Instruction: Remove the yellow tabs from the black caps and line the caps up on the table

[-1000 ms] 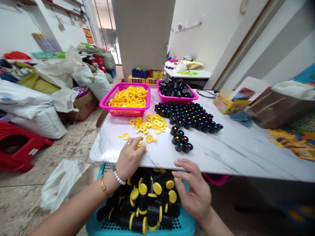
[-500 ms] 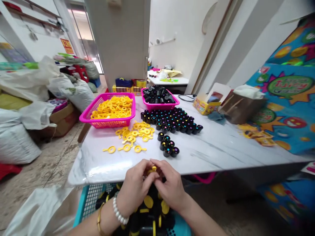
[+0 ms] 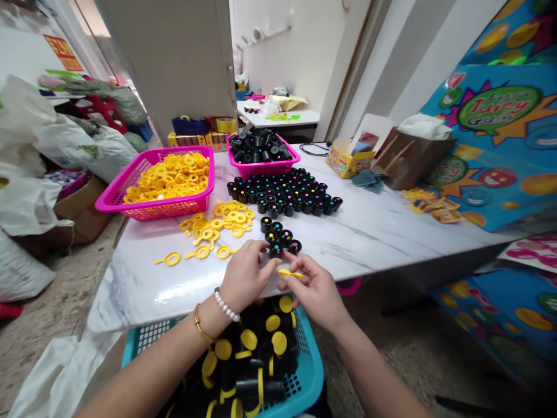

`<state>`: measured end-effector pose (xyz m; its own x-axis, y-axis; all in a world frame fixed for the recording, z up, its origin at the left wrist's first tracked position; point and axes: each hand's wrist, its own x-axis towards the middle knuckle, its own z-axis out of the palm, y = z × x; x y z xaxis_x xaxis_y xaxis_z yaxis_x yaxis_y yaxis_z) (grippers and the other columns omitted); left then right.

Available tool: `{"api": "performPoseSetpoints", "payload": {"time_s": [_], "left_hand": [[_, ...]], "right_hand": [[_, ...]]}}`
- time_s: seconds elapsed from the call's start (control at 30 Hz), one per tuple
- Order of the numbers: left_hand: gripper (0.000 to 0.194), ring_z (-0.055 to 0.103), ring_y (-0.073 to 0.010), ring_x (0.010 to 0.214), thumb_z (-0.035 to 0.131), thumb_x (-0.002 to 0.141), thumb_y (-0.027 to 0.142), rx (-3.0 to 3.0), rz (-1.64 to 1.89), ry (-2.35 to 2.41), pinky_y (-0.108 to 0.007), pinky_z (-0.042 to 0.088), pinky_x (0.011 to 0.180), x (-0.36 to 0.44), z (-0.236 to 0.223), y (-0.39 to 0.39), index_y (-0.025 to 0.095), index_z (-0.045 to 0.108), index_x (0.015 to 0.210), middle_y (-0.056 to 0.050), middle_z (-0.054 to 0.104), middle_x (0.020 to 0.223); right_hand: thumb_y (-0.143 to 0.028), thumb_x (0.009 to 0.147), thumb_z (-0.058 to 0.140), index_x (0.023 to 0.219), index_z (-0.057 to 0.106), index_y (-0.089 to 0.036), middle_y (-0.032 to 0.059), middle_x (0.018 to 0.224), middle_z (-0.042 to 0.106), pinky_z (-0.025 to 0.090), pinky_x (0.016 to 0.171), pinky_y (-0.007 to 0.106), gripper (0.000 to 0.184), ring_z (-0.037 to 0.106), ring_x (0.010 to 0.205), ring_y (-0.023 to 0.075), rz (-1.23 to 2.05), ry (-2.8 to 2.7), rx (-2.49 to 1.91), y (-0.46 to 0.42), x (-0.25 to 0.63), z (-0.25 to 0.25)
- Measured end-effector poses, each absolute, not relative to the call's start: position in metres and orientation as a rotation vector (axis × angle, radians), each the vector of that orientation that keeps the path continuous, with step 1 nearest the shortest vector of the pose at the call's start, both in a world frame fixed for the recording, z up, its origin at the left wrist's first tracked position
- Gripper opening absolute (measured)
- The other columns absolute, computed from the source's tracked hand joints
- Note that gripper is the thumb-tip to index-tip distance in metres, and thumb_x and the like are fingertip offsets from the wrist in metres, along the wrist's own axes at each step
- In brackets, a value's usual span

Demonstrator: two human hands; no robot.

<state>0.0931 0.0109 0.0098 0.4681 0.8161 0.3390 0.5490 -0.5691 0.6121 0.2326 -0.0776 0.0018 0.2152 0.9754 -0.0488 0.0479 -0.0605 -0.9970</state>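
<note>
My left hand [image 3: 249, 273] is at the front of a small group of short black cylinders, its fingers at the side and its thumb in front of a black cylinder [image 3: 275, 249] with a blue dot inside. Close beside it, my right hand [image 3: 315, 287] pinches a yellow ring piece [image 3: 289, 273] between thumb and fingers. Loose yellow ring pieces with short tabs [image 3: 202, 251] lie left of my left hand. Below both hands, a teal basket [image 3: 311, 354] holds black cylinders with yellow ends [image 3: 249, 339].
On the marble-patterned table [image 3: 369, 244], a pink basket [image 3: 209, 200] holds yellow rings; another pink basket [image 3: 261, 169] holds black parts. Many black cylinders [image 3: 287, 191] stand in rows. At right are a small yellow box [image 3: 346, 161], a brown bag [image 3: 402, 157] and blue printed packaging [image 3: 487, 145].
Both hands have moved apart and forward from over the teal basket to the table. My left hand has reached a black cylinder, while my right holds a yellow ring piece. The view has shifted.
</note>
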Motion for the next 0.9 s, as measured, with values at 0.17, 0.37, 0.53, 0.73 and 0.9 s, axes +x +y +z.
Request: {"api": "performPoseSetpoints", "payload": {"time_s": [0.17, 0.37, 0.53, 0.73, 0.9], "left_hand": [[0.022, 0.054, -0.0121, 0.069, 0.065, 0.078, 0.024, 2.288, 0.843, 1.084, -0.026, 0.046, 0.067, 0.078, 0.014, 0.006, 0.019, 0.06, 0.098, -0.001, 0.059, 0.087], [0.021, 0.053, -0.0127, 0.072, 0.066, 0.078, 0.024, 2.272, 0.735, 1.129, -0.026, 0.044, 0.068, 0.04, 0.017, -0.015, 0.019, 0.059, 0.097, 0.0, 0.058, 0.086], [0.024, 0.053, -0.0122, 0.073, 0.066, 0.076, 0.018, 2.195, 0.865, 1.089, -0.024, 0.044, 0.066, 0.03, 0.003, -0.016, 0.02, 0.061, 0.1, -0.001, 0.057, 0.088], [0.022, 0.055, -0.015, 0.08, 0.063, 0.076, 0.015, 2.198, 0.927, 1.079, -0.025, 0.045, 0.071, 0.03, -0.005, -0.017, 0.02, 0.062, 0.098, -0.002, 0.056, 0.088], [0.01, 0.055, -0.0148, 0.078, 0.064, 0.078, 0.022, 2.199, 0.921, 1.088, -0.025, 0.044, 0.068, 0.029, -0.006, -0.016, 0.02, 0.062, 0.087, -0.001, 0.056, 0.085]], "right_hand": [[-0.029, 0.083, 0.06, 0.082, 0.055, -0.02, 0.005, 0.094, 0.067, 0.052, 0.059, 0.024, 0.011, 0.066, 0.079, 0.0176, 0.948, -1.285, -1.4, -0.077, 0.234, 0.004], [-0.029, 0.083, 0.061, 0.086, 0.066, -0.018, 0.0026, 0.076, 0.064, 0.045, 0.056, 0.024, 0.013, 0.057, 0.063, 0.0139, 0.837, -1.391, -1.487, -0.083, 0.23, 0.01], [-0.034, 0.086, 0.057, 0.079, 0.062, -0.018, 0.0, 0.068, 0.058, 0.04, 0.051, 0.023, 0.018, 0.052, 0.059, 0.0122, 0.847, -1.561, -1.462, -0.072, 0.205, 0.026], [-0.028, 0.085, 0.054, 0.062, 0.052, -0.019, -0.0011, 0.061, 0.05, 0.036, 0.056, 0.025, 0.026, 0.047, 0.059, 0.0123, 0.363, -1.884, -1.523, -0.05, 0.191, 0.032], [-0.033, 0.086, 0.054, 0.066, 0.057, -0.02, -0.0001, 0.063, 0.054, 0.04, 0.052, 0.024, 0.024, 0.052, 0.056, 0.0128, 0.398, -1.749, -1.57, -0.041, 0.193, 0.023]]}}
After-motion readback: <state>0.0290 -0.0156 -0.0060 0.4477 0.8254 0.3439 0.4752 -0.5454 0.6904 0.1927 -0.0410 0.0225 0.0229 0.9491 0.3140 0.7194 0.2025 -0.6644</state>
